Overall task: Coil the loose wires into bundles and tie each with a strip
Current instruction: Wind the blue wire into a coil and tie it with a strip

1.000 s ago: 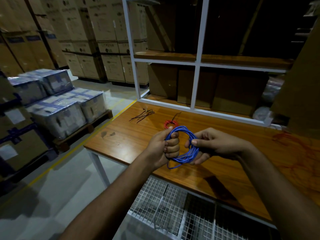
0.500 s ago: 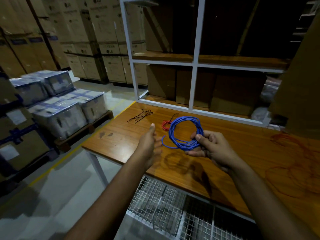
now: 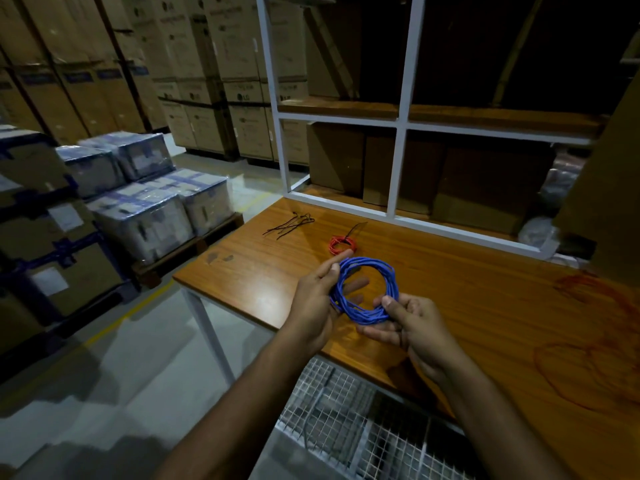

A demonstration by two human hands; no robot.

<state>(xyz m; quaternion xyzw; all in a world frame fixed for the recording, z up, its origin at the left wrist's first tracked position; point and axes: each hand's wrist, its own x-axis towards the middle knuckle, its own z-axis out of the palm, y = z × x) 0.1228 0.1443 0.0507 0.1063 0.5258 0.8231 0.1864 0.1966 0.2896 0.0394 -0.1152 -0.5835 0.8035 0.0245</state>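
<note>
A blue coil [image 3: 363, 289] of wire is held up over the near left part of the wooden surface [image 3: 467, 306], between both hands. The ring is a slightly flattened oval, tilted so its opening faces up and toward the camera; its longer axis runs from far left to near right.

The left hand [image 3: 317, 299] lies against the coil's left side with fingers nearly straight, the thumb resting on top of the strands and the fingers showing through the ring's opening. The right hand [image 3: 408, 323] pinches the coil's near right arc between thumb and curled fingers.

Just beyond the hands, a small red coil [image 3: 341, 244] lies flat on the surface with a dark strip at its far side. Further left, near the surface's far left corner, a bunch of black ties [image 3: 289, 225] lies loose. Loose red wire [image 3: 595, 341] sprawls toward the right edge.
</note>
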